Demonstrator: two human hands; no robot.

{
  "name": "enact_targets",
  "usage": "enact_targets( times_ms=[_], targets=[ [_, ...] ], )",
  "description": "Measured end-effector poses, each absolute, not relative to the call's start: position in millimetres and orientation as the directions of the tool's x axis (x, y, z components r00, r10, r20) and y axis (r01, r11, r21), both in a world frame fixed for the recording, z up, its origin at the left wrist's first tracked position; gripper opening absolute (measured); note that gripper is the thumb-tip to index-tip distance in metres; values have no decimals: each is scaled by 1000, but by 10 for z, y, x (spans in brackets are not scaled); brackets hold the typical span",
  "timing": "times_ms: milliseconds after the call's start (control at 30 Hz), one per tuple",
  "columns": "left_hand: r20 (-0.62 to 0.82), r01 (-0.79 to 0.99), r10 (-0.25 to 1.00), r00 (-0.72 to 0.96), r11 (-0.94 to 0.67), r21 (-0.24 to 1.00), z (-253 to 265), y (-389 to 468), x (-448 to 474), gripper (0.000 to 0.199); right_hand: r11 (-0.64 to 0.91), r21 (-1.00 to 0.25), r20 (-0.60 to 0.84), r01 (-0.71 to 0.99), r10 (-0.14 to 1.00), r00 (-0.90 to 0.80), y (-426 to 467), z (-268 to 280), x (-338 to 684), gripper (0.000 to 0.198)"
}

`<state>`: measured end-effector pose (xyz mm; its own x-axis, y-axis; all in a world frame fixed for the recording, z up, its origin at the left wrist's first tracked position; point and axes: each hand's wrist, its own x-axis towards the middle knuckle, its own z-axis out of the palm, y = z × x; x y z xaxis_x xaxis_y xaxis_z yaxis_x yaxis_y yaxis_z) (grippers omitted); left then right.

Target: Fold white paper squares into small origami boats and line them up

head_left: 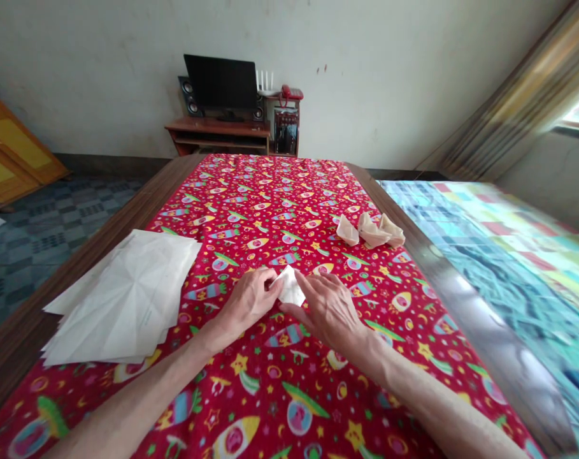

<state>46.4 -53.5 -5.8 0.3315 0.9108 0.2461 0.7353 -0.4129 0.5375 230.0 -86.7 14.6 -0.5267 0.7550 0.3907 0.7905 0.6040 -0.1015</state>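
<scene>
Hands, two, bare, at centre of frame over a red patterned tablecloth [289,191]. Left hand [249,299] and right hand [330,310] meet on a small white folded paper [290,287], which lies on the cloth between them; left fingertips pinch its near-left edge, right fingers lie narrow and flat against its right side, pressing it down.

Stack of white creased sheets [127,293], left of frame, well apart from the hands, edges fanned and uneven.

Folded tan paper pieces [371,231], a small cluster in the upper right of the cloth, near the table's edge.

Wooden table edge [141,197], bare strip along the left of the cloth.

Desk with dark monitor [221,81], speakers and a red telephone [290,93], against the far wall at top centre.

Risks, as judged: the small paper could slip on the cloth under uneven pressure and crease crooked; a thin fold might tear if pinched hard; a sweeping forearm could scatter the loose stack.

Hidden or unclear: most of the small paper lies under the fingers, so its shape and fold count cannot be told; the number of tan pieces is uncertain; both forearms are cut off by the lower edge of the frame.
</scene>
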Motion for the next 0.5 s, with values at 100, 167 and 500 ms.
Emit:
enact_targets(
  times_ms=[100,167,500],
  targets=[
    [279,729,914,296,-405,552,17,-566,508,30,610,-140,430,780,747,-507,-851,172,2130,49],
    [320,726,906,277,-415,548,86,-600,527,24,622,-199,437,757,748,-500,-842,162,2059,50],
    [506,590,838,203,-518,620,91,-646,485,40,200,-954,197,224,980,-37,-577,82,2193,31]
  ],
)
